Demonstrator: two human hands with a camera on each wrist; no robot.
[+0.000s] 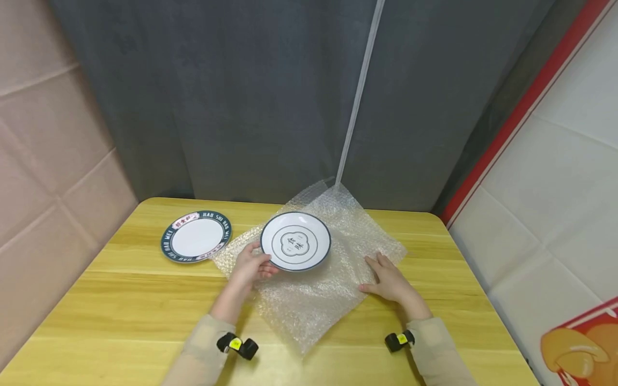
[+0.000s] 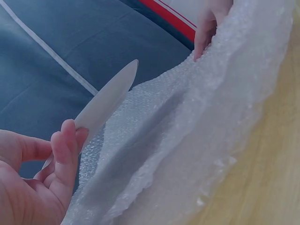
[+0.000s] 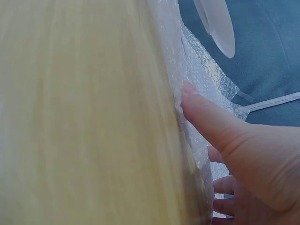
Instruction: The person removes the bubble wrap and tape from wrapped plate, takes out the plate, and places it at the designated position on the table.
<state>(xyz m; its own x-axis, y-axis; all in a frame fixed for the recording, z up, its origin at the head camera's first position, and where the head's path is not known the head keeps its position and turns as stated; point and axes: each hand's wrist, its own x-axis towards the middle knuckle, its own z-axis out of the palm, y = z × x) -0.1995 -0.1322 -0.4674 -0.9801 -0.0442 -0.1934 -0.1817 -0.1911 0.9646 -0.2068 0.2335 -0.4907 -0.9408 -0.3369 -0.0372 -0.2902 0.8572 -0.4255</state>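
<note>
A white plate [image 1: 309,230] with a dark blue rim and a printed flower-shaped emblem is held by its left edge in my left hand [image 1: 249,266]. Thumb on top and fingers beneath, that hand pinches it above the bubble wrap [image 1: 333,289]. The left wrist view shows the plate [image 2: 110,101] edge-on, raised over the wrap with its shadow below. My right hand [image 1: 390,280] rests with spread fingers on the right corner of the wrap. In the right wrist view its thumb [image 3: 211,112] lies along the wrap's edge.
A second plate [image 1: 167,244], white with a wide dark green lettered rim, lies at the back left of the wooden table [image 1: 120,321], beside the wrap's left corner. A dark grey curtain [image 1: 270,107] hangs behind the table, and light panels stand on both sides.
</note>
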